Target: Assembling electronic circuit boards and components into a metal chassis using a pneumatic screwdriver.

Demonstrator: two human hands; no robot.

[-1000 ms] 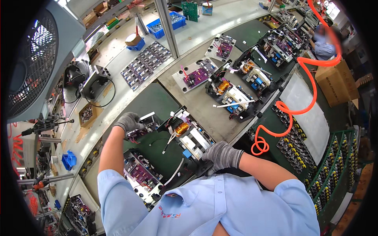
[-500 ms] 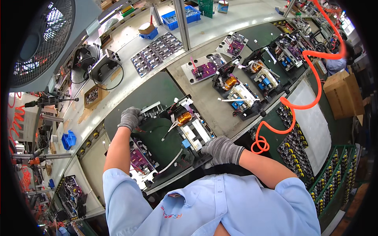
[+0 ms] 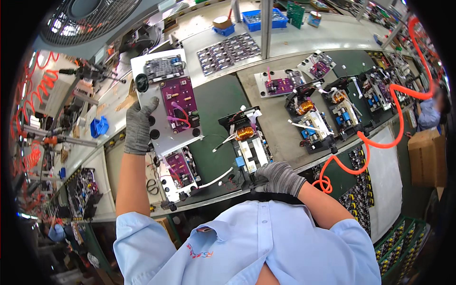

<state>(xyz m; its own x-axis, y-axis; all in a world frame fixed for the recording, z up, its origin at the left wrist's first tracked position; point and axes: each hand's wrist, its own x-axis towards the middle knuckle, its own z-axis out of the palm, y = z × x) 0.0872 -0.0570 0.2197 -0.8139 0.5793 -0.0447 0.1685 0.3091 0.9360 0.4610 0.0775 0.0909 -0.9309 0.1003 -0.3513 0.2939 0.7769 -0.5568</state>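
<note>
My left hand (image 3: 138, 124), in a grey knit glove, is closed on the edge of a silver metal plate (image 3: 159, 118). That plate is raised with its face showing, and it carries a purple circuit board (image 3: 179, 102) with pink wires and a finned metal part (image 3: 164, 67). In its grey glove, my right hand (image 3: 280, 178) is closed at the near corner of a black-framed circuit assembly (image 3: 248, 149). A copper coil (image 3: 245, 133) and white blocks sit on that assembly. Under the raised plate's lower end lies another purple board (image 3: 179, 167) on a white plate, partly hidden.
Similar coil assemblies (image 3: 311, 121) stand in a row to the right. Two plates with purple boards (image 3: 280, 84) lie behind them. An orange coiled hose (image 3: 380, 142) hangs at the right. A fan (image 3: 90, 19) and a blue bin (image 3: 263, 20) are at the back.
My left hand has lifted the metal plate, seen edge-on before, and turned it so its purple board shows. My right hand stays at the assembly's corner. The whole view has shifted.
</note>
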